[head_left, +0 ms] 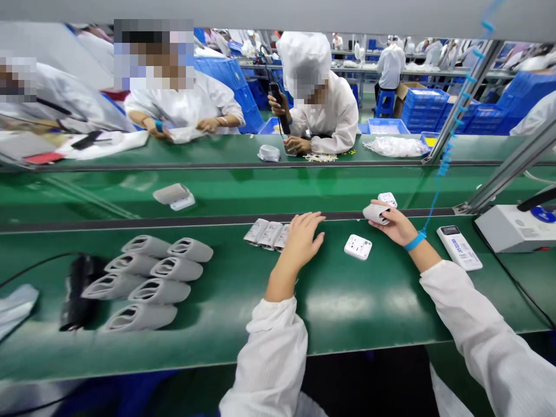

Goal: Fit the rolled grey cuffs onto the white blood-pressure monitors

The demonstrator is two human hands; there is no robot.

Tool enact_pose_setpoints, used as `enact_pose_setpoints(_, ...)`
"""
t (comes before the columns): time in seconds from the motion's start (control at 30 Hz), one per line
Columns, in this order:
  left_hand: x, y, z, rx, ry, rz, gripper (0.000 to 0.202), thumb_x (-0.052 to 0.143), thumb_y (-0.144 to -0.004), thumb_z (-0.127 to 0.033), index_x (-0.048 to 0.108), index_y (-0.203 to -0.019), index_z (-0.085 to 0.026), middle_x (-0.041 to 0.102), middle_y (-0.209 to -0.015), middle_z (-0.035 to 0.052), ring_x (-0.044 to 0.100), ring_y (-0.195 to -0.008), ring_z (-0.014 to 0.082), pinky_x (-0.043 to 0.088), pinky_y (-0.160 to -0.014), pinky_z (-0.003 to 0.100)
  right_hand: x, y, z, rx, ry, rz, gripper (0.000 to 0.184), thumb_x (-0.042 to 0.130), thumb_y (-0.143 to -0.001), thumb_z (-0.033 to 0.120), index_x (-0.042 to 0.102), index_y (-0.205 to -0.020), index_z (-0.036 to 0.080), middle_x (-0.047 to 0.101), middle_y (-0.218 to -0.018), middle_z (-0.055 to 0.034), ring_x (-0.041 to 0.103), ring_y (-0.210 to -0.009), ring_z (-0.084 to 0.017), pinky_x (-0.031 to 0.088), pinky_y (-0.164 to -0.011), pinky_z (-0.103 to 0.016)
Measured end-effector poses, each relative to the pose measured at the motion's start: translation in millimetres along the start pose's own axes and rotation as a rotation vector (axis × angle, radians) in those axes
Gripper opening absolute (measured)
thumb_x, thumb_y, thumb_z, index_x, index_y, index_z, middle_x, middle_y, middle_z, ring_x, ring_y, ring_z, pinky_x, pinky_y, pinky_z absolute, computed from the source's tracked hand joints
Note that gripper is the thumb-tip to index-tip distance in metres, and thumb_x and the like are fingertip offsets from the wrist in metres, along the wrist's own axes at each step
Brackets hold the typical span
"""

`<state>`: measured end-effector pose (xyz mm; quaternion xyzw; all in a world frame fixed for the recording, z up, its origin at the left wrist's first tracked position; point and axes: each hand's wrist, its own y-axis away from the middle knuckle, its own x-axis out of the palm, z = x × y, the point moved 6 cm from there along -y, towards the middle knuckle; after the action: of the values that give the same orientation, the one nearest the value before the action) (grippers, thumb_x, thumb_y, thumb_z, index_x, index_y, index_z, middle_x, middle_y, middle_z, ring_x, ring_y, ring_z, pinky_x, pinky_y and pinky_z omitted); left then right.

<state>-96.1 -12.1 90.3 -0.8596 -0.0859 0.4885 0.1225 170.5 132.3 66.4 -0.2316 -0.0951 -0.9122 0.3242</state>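
Note:
My left hand [303,237] is stretched flat with the thumb apart, over the right end of a row of small grey parts [268,234]; it hides part of the last one. Pinched in my right hand [398,225] is a light grey oval sleeve [376,214], its hollow end turned toward the fingers. On the green bench between the hands lies a white square plate with dark slots [358,247]. A similar white piece [387,200] shows just beyond the right hand. Several larger grey oval sleeves [160,289] lie in two columns at the left.
A black tool [78,292] with a cable lies left of the sleeves. At the right are a white handheld device [459,248] and a grey-white box [519,229]. A coiled blue cord [447,145] runs to my right wristband. Co-workers sit across the green belt [260,191], where another grey-and-white piece [174,196] lies.

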Motion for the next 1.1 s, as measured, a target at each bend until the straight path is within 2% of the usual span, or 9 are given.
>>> enact_pose_setpoints(0.1,29.1,5,-45,0.088,0.125,0.046,0.047,0.068,-0.106,-0.044,0.064,-0.147,-0.021,0.069,-0.146,0.0167,0.063,-0.138,0.0364,0.048,-0.124,0.055,-21,26,-1,-0.022,-0.056,-0.071,0.060,0.100,-0.077,0.043,0.082,-0.130,0.024,0.082,-0.131,-0.0074,0.075,-0.128,-0.027,0.062,-0.116,-0.041)
enact_pose_setpoints(0.2,69.0,16,-74,-0.032,0.058,0.092,0.090,0.091,-0.086,-0.065,0.058,-0.155,-0.017,0.062,-0.143,0.0215,0.061,-0.131,0.0445,0.052,-0.113,0.060,-29,40,-7,-0.018,0.013,-0.068,0.070,0.104,-0.072,0.034,0.079,-0.137,0.026,0.079,-0.138,-0.0069,0.076,-0.121,-0.024,0.064,-0.105,-0.035)
enact_pose_setpoints(0.33,95.5,23,-86,-0.148,-0.080,0.049,0.103,0.093,-0.085,-0.062,0.048,-0.165,-0.015,0.060,-0.143,0.0246,0.057,-0.132,0.0486,0.049,-0.110,0.062,-29,42,-16,0.035,0.059,-0.047,0.068,0.099,-0.077,0.036,0.076,-0.141,0.029,0.076,-0.147,-0.0091,0.077,-0.114,-0.024,0.063,-0.081,-0.030)
enact_pose_setpoints(0.5,91.7,15,-71,-0.161,0.078,0.087,0.095,0.093,-0.086,-0.045,0.049,-0.166,-0.017,0.061,-0.149,0.0241,0.055,-0.141,0.0486,0.046,-0.119,0.065,-20,37,-18,0.080,0.027,0.006,0.053,0.084,-0.085,0.056,0.079,-0.126,0.023,0.080,-0.140,-0.0153,0.076,-0.094,-0.025,0.053,-0.063,-0.030)
enact_pose_setpoints(0.67,84.6,9,-60,-0.082,0.679,0.054,0.103,0.093,-0.084,-0.038,0.041,-0.172,-0.025,0.057,-0.162,0.0204,0.057,-0.151,0.0414,0.049,-0.125,0.060,-18,37,-21,0.127,0.071,-0.006,0.058,0.078,-0.090,0.071,0.079,-0.125,0.024,0.083,-0.129,-0.0124,0.077,-0.110,-0.029,0.061,-0.076,-0.035)
enact_pose_setpoints(0.8,85.9,7,-52,-0.146,1.065,0.012,0.110,0.099,-0.081,-0.043,0.041,-0.173,-0.028,0.058,-0.163,0.0195,0.060,-0.151,0.0398,0.053,-0.123,0.057,-14,39,-36,0.183,0.020,0.007,0.076,0.075,-0.087,0.091,0.078,-0.130,0.028,0.083,-0.122,-0.0103,0.078,-0.101,-0.026,0.060,-0.066,-0.031)
enact_pose_setpoints(0.93,84.0,4,-48,-0.182,1.258,-0.006,0.108,0.105,-0.076,-0.043,0.051,-0.167,-0.026,0.065,-0.157,0.0182,0.065,-0.146,0.0381,0.052,-0.124,0.054,-10,44,-46,0.198,-0.010,0.063,0.069,0.102,-0.078,0.060,0.079,-0.134,0.027,0.082,-0.126,-0.0076,0.076,-0.092,-0.020,0.064,-0.067,-0.026)
enact_pose_setpoints(1.0,81.7,4,-47,-0.194,1.347,-0.026,0.103,0.104,-0.077,-0.047,0.055,-0.165,-0.025,0.068,-0.156,0.0181,0.065,-0.146,0.0376,0.052,-0.122,0.051,-8,47,-50,0.230,-0.002,0.083,0.065,0.104,-0.079,0.045,0.079,-0.136,0.026,0.082,-0.125,-0.0076,0.077,-0.092,-0.020,0.068,-0.072,-0.027)
enact_pose_setpoints(1.1,79.9,5,-49,-0.211,1.474,-0.041,0.104,0.102,-0.079,-0.056,0.054,-0.166,-0.025,0.068,-0.158,0.0189,0.068,-0.141,0.0371,0.057,-0.113,0.045,-6,49,-49,0.224,-0.010,0.083,0.060,0.101,-0.085,0.044,0.077,-0.138,0.028,0.082,-0.130,-0.0086,0.080,-0.107,-0.025,0.072,-0.088,-0.037)
